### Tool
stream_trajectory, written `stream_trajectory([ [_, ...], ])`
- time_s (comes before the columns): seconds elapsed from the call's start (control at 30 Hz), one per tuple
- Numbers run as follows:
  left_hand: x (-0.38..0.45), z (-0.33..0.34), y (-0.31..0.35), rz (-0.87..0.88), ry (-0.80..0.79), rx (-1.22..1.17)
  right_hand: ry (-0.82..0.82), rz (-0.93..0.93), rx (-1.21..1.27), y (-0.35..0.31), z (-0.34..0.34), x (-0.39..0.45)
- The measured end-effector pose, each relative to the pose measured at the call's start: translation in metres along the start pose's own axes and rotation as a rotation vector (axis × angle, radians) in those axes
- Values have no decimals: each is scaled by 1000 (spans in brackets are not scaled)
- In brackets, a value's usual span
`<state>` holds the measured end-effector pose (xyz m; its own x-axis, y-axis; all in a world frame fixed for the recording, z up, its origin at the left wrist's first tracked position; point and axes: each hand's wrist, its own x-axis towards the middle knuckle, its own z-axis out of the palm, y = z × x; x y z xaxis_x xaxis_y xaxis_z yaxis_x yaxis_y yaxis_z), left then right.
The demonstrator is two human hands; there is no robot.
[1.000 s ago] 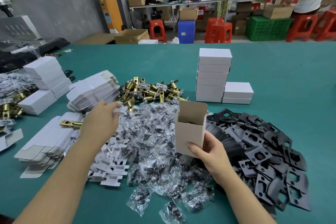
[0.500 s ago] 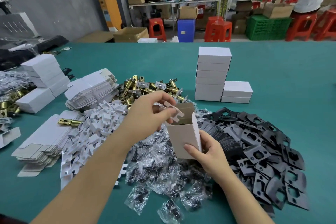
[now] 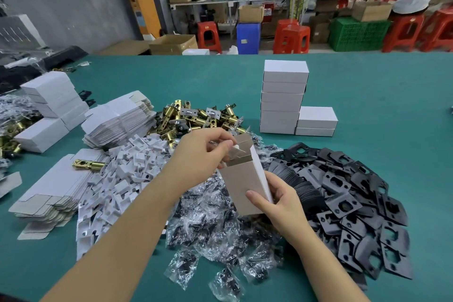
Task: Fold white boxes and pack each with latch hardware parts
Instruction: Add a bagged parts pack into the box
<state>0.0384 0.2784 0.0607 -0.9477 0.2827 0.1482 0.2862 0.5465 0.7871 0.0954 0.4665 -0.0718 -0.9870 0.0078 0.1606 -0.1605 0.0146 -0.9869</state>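
Your right hand [image 3: 279, 201] grips the open white box [image 3: 245, 179] upright above the bagged screws [image 3: 220, 228]. Your left hand [image 3: 198, 154] pinches a white insert [image 3: 236, 147] at the box's mouth, 1 corner inside.

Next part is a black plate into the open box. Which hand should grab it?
Left, probably: the right hand grips the box, and letting go would drop it. The left hand is finishing the white insert. The black plates lie right, so it reaches across.
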Motion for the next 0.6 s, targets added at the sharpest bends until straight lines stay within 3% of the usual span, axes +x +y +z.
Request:
stream_trajectory([
  [0.4, 0, -3, -8, -8, -67, -14, 63, -7, -61, 0, -4, 0],
  [0.6, 1, 0, -13, 42, -21, 20, 42, 7, -82, -1, -1, -1],
])
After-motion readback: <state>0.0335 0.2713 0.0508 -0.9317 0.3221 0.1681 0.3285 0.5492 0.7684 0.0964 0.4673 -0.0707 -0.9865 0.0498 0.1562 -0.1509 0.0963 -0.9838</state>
